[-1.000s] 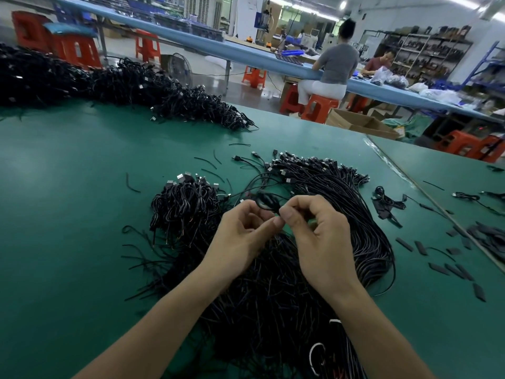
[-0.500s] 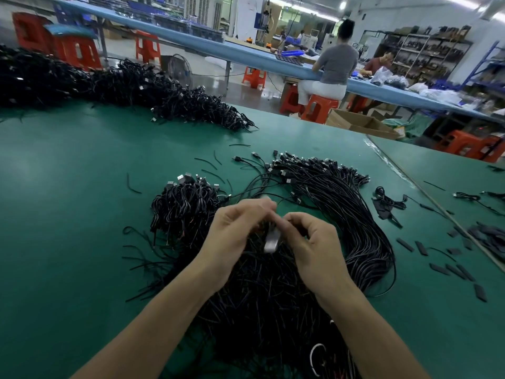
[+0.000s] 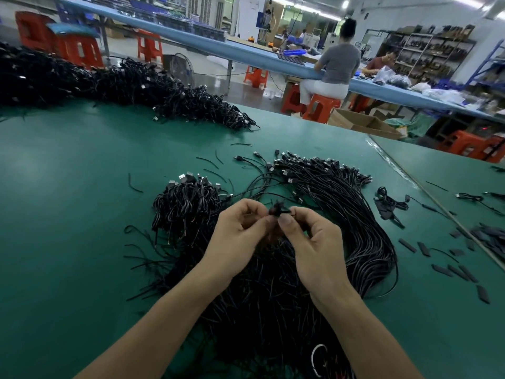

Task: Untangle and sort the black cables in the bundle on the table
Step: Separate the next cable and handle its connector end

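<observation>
The green desk lies wide and bare to the left of the bundle, broken only by a few short black cuttings near the bundle's far left side. The desk's far edge runs aslant behind the work, with an aisle beyond it. Along the far left part a long heap of black cables sits well apart from the bundle. To the right a seam runs diagonally where a second green surface joins. Between the bundle and that seam lie a small coil and scattered flat black strips, so the room on that side is narrower.

The bundle sits in the middle of the desk's near part, under and around both forearms. Its left part is a cluster of folded loops with silver-tipped plugs on top. Its right part is a sweep of long cables lying side by side, curving from plugs at the far end round toward the near edge. The near middle is a dense dark tangle with thin ends sticking out to the left. A white loop shows at the bottom of the tangle.

The left hand and the right hand meet above the bundle's middle with fingers curled. Each pinches, with thumb and forefinger, a small black clump of cable held between them. The clump is blurred, and its make-up cannot be told.
</observation>
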Demonstrator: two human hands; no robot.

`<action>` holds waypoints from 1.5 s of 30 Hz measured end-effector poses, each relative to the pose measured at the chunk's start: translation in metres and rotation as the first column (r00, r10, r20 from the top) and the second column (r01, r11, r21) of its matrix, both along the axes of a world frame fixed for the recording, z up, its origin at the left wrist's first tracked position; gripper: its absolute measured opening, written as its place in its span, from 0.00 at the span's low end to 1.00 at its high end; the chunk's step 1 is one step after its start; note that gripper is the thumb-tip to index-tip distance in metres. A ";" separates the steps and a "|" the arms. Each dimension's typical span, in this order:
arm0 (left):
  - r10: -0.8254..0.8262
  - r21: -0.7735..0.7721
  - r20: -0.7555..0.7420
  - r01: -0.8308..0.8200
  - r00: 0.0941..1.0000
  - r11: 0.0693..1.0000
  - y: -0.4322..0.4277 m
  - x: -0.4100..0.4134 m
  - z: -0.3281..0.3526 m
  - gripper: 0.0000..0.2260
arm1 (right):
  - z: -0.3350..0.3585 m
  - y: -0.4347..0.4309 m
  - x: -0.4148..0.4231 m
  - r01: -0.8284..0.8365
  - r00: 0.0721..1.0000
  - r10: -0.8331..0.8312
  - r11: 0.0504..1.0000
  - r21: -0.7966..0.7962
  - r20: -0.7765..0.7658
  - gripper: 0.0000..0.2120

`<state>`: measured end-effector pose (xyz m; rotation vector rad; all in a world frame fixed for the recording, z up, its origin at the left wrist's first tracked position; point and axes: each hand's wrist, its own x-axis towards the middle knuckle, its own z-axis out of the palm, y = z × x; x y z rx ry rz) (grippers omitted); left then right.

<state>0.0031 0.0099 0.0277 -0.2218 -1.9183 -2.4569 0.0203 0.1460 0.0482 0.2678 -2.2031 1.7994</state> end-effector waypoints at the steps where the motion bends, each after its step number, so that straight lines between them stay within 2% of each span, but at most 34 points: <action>1: -0.023 0.097 0.031 0.019 0.999 0.995 -0.002 -0.001 0.002 0.05 | -0.001 0.000 0.001 -0.025 1.000 0.025 1.000 0.008 0.004 0.05; 4: -0.147 0.360 0.088 0.106 0.985 0.927 -0.006 0.000 0.013 0.11 | -0.003 -0.001 0.002 -0.063 0.998 0.063 0.997 0.054 0.016 0.06; 6: -0.190 0.408 0.090 0.138 0.978 0.903 -0.005 0.003 0.018 0.13 | -0.004 -0.002 0.003 -0.074 0.997 0.072 0.994 0.075 0.027 0.08; 10: -0.161 0.314 0.023 0.145 0.987 0.938 -0.002 0.005 0.017 0.21 | 0.000 -0.002 0.002 -0.097 0.995 0.095 0.993 0.068 0.037 0.09; 16: -0.146 0.287 0.017 0.135 0.989 0.948 -0.005 0.004 0.015 0.18 | 0.003 0.003 0.001 -0.120 0.989 0.104 0.979 0.164 0.101 0.06; 20: -0.123 0.123 -0.093 0.134 0.988 0.983 -0.006 0.004 0.012 0.08 | 0.005 0.010 0.001 -0.057 0.997 0.045 0.969 0.239 0.058 0.11; 21: -0.076 0.037 -0.115 0.081 0.990 0.996 -0.007 0.003 0.011 0.08 | 0.005 0.012 0.001 -0.040 0.998 0.029 0.971 0.237 0.051 0.10; 23: 0.049 -0.182 -0.157 -0.078 0.986 0.980 -0.007 0.001 0.004 0.14 | 0.005 0.017 -0.001 0.002 0.999 -0.011 0.976 0.218 0.039 0.07; 24: 0.082 -0.246 -0.173 -0.124 0.981 0.961 -0.006 0.000 0.000 0.16 | 0.005 0.019 -0.001 0.025 0.999 -0.031 0.977 0.213 0.029 0.06; 26: 0.068 -0.299 -0.169 -0.117 0.983 0.947 -0.004 0.000 -0.003 0.16 | 0.005 0.020 -0.002 0.059 0.998 -0.061 0.978 0.202 0.004 0.05; 31: -0.038 -0.251 -0.049 0.025 0.998 0.968 0.004 0.004 -0.006 0.10 | 0.010 0.015 0.001 0.045 0.998 -0.037 0.982 0.182 -0.046 0.08; 34: -0.084 -0.059 0.020 0.085 0.996 0.995 0.004 0.004 -0.001 0.04 | 0.009 0.008 0.006 -0.043 0.999 0.044 0.991 0.128 -0.005 0.06; 37: -0.067 0.151 0.109 0.050 0.992 0.987 0.000 0.002 0.002 0.17 | 0.005 0.004 0.006 -0.046 0.999 0.045 0.984 0.172 0.009 0.08; 39: -0.057 0.103 0.106 0.046 0.993 0.994 -0.003 0.001 0.004 0.14 | 0.002 0.005 0.004 -0.022 0.999 0.015 0.982 0.186 0.041 0.08; 42: -0.065 0.010 -0.010 0.065 0.998 0.998 -0.005 0.000 0.003 0.05 | 0.000 0.006 0.003 -0.034 0.996 0.018 0.984 0.176 0.091 0.06; 43: -0.072 -0.002 -0.043 0.072 0.997 0.997 -0.006 -0.001 0.004 0.05 | -0.002 0.006 0.003 -0.046 0.993 0.028 0.988 0.150 0.117 0.06; 45: -0.086 -0.100 -0.139 0.073 0.986 0.992 -0.009 -0.003 0.004 0.13 | -0.004 0.007 0.004 -0.051 0.983 0.035 0.995 0.083 0.179 0.07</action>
